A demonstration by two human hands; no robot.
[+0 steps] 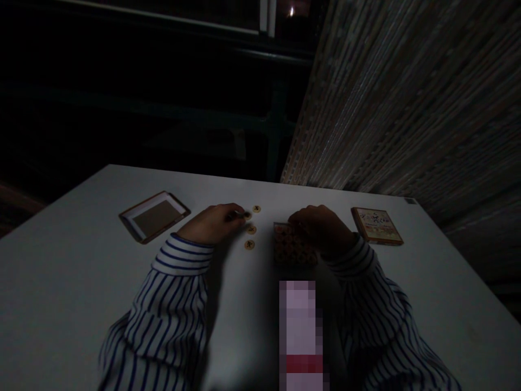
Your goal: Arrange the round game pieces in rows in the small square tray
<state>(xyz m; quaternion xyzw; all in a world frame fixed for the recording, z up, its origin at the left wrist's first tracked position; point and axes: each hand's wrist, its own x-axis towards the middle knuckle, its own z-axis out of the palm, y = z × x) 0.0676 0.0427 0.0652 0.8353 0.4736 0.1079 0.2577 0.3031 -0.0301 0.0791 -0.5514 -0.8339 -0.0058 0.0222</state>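
Note:
My left hand [214, 221] pinches a round xiangqi piece [247, 215] between thumb and fingertips, low over the white table [240, 304]. Beside it lie three more light, dark-marked discs: a far piece [256, 208], a middle piece [252, 229] and a near piece [249, 245]. My right hand [321, 228] is bent over the far right part of a small box [295, 259] filled with rows of round pieces. Its fingers are curled at the box's far edge, in deep shadow, and whatever they grip is hidden.
An open shallow tray or lid [134, 231] rests at the left. A flat box with a printed cover [377, 225] lies at the right. A hanging string curtain [345, 108] borders the table's far right edge. A pixelated patch [300, 320] covers the near middle. The room is dim.

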